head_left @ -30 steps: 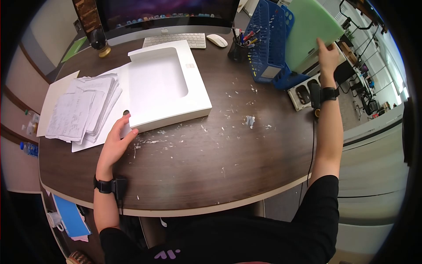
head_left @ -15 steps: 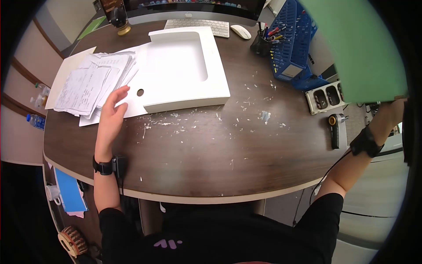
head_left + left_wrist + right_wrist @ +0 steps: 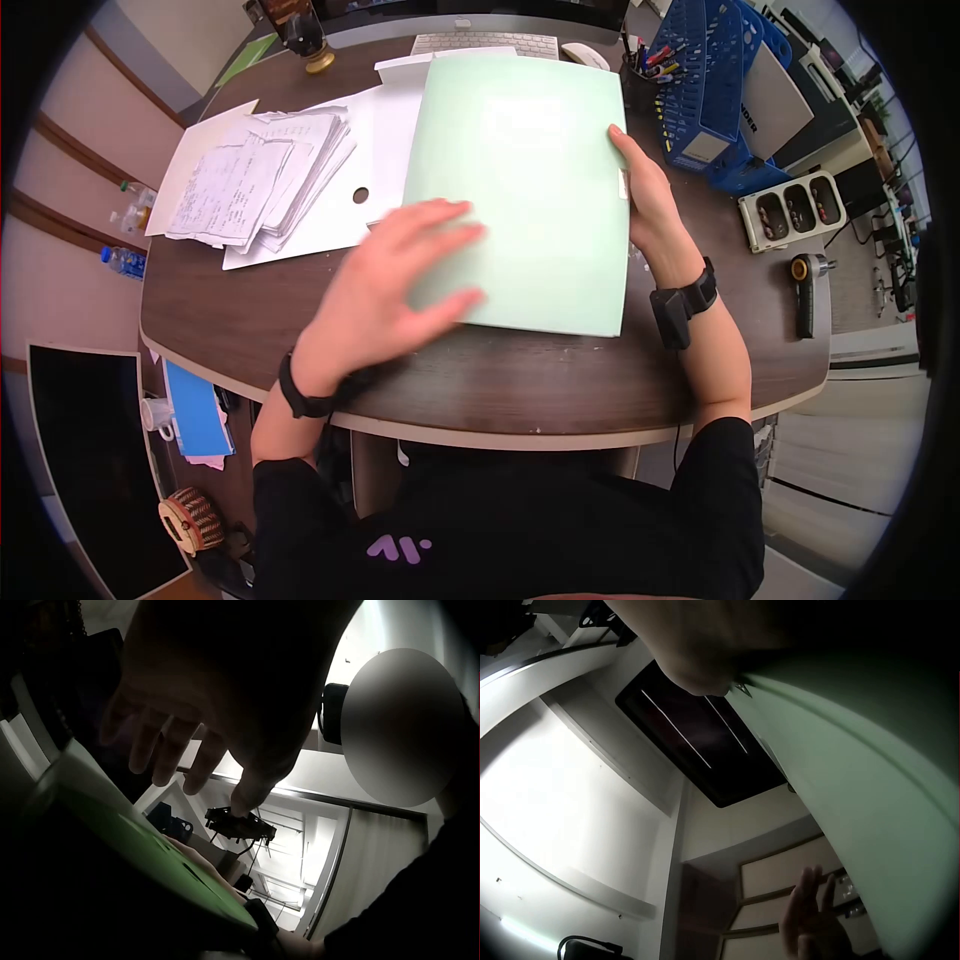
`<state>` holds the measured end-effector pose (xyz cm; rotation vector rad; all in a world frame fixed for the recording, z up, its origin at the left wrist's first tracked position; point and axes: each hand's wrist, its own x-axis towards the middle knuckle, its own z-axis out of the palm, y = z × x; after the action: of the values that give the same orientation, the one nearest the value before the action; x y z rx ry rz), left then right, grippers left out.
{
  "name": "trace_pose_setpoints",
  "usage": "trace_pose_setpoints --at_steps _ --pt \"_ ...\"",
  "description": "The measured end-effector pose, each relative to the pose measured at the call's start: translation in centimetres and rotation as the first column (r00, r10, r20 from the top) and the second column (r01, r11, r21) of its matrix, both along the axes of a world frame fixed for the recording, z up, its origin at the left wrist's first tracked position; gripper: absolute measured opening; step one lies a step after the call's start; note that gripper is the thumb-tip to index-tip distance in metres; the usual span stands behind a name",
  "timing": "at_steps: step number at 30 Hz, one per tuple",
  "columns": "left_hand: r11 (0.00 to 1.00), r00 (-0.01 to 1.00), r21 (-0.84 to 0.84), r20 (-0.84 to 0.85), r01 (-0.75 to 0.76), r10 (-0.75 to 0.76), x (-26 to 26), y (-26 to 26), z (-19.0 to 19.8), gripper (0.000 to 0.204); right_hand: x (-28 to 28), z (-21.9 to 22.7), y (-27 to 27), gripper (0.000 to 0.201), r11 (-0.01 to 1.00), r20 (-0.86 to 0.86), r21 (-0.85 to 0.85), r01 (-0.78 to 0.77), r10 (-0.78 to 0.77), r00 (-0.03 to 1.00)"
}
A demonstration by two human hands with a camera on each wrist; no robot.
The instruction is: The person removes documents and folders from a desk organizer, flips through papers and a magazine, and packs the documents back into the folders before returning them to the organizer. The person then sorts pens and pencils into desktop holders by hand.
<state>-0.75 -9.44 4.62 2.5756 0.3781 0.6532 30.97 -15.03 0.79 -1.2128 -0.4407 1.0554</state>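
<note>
A blurred left hand (image 3: 385,285) is spreading its fingers over the folder (image 3: 530,200); the right hand (image 3: 650,195) is pinching its right edge.
Bare desk (image 3: 530,385) is showing before the folder, which is mostly hiding the box (image 3: 405,68); papers (image 3: 240,190) are lying left, handwriting illegible; a farther panel (image 3: 775,95) is reading "DER".

The person's left hand (image 3: 385,285) is open and a bit blurry. Its fingers (image 3: 440,240) are spread apart and point toward the right hand (image 3: 652,205). The left thumb (image 3: 448,310) sticks out on the near side of those fingers. The right hand is in a grip, with its thumb pointing forward and its other fingers mostly hidden. Both arms slant back behind the fingers.
</note>
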Motion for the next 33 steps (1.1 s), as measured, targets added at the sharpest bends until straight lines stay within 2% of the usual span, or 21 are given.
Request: trace_pose_setpoints --at_steps 2,3,5,8,10,11,13,14,16,17,19,20,22,25,26,27,28,29,30,32,33 --pt "0.994 0.981 0.108 -0.194 0.019 0.002 1.5 -1.7 0.0 0.071 0.6 -1.0 0.4 0.049 0.987 -0.087 0.103 -0.123 0.132 0.987" --pt "0.982 0.97 0.19 -0.242 0.011 0.036 2.1 -2.2 -0.6 0.078 0.8 -1.5 0.3 0.049 0.988 -0.094 0.102 -0.117 0.126 0.988" --pt "0.975 0.969 0.223 -0.244 0.008 0.048 3.0 -2.0 -1.7 0.077 1.3 -2.2 0.2 0.061 0.982 -0.103 0.116 -0.15 0.162 0.981" --pt "0.973 0.966 0.232 -0.252 0.008 0.052 3.5 -1.6 -1.8 0.073 1.1 -2.8 -0.8 0.058 0.973 -0.11 0.136 -0.188 0.204 0.973" --pt "0.985 0.969 0.173 -0.245 0.008 0.035 3.5 -1.7 -1.8 0.06 0.8 -3.6 -1.3 0.06 0.972 -0.151 0.144 -0.184 0.206 0.967" --pt "0.985 0.966 0.175 -0.257 0.016 0.03 3.6 -1.7 -1.9 0.06 0.6 -4.0 -1.6 0.062 0.97 -0.181 0.152 -0.19 0.216 0.96" --pt "0.996 0.99 0.075 -0.127 -0.054 0.064 3.8 -1.7 -2.4 0.044 0.1 -4.8 -1.7 0.064 0.972 -0.17 0.144 -0.188 0.211 0.962" --pt "0.995 0.989 0.081 -0.135 -0.052 0.062 3.9 -1.7 -2.5 0.044 -0.4 -4.9 -1.7 0.066 0.973 -0.15 0.13 -0.192 0.21 0.966" --pt "0.995 0.995 -0.028 -0.032 -0.097 0.096 4.1 -1.7 -2.6 0.031 -0.9 -4.8 -1.7 0.067 0.976 -0.189 0.138 -0.17 0.195 0.963" --pt "0.995 0.995 -0.023 -0.037 -0.095 0.094 4.1 -1.7 -2.8 0.031 -1.0 -5.0 -1.6 0.067 0.974 -0.144 0.156 -0.164 0.186 0.972" --pt "0.981 0.989 -0.149 0.063 -0.126 0.136 4.0 -1.6 -3.1 0.025 -0.7 -5.5 -1.6 0.067 0.972 -0.103 0.175 -0.155 0.175 0.979" --pt "0.981 0.989 -0.148 0.059 -0.125 0.135 4.0 -1.7 -2.9 0.025 -0.4 -5.8 -1.5 0.065 0.974 -0.057 0.179 -0.142 0.154 0.986" --pt "0.931 0.968 -0.29 0.048 -0.224 0.248 3.8 -1.9 -2.4 0.024 -0.3 -6.1 -1.6 0.064 0.975 -0.016 0.179 -0.129 0.134 0.991" --pt "0.902 0.949 -0.31 -0.001 -0.3 0.316 2.7 -1.5 -2.4 0.031 -0.2 -5.9 -1.5 0.058 0.977 -0.011 0.184 -0.112 0.116 0.993" --pt "0.857 0.879 -0.391 0.196 -0.336 0.434 2.7 -1.4 -2.1 0.034 -0.1 -6.2 -1.5 0.055 0.987 -0.006 0.139 -0.081 0.083 0.997" --pt "0.806 0.755 -0.478 0.366 -0.348 0.543 2.8 -1.4 -1.8 0.037 -0.2 -6.6 -1.5 0.052 0.995 -0.002 0.091 -0.05 0.05 0.999" --pt "0.741 0.614 -0.608 0.478 -0.285 0.628 1.5 0.4 -2.6 0.04 0.0 -6.8 -1.4 0.052 0.994 -0.002 0.093 -0.05 0.05 0.999" --pt "0.724 0.485 -0.69 0.629 -0.011 0.607 2.0 0.4 -1.1 0.038 0.2 -7.1 -1.3 0.051 0.996 0.013 0.083 -0.041 0.04 0.999" --pt "0.725 0.481 -0.689 0.631 -0.014 0.609 1.6 0.9 -1.0 0.038 0.4 -7.5 -1.3 0.049 0.997 0.03 0.074 -0.034 0.032 0.999" --pt "0.736 0.281 -0.676 0.708 0.008 0.648 -0.5 2.7 -1.1 0.043 0.8 -8.8 -0.9 0.049 0.996 0.064 0.088 -0.029 0.023 0.998" --pt "0.721 0.341 -0.691 0.667 -0.049 0.662 -2.4 3.8 -2.4 0.047 1.0 -9.4 -0.7 0.048 0.995 0.089 0.099 -0.019 0.01 0.996"
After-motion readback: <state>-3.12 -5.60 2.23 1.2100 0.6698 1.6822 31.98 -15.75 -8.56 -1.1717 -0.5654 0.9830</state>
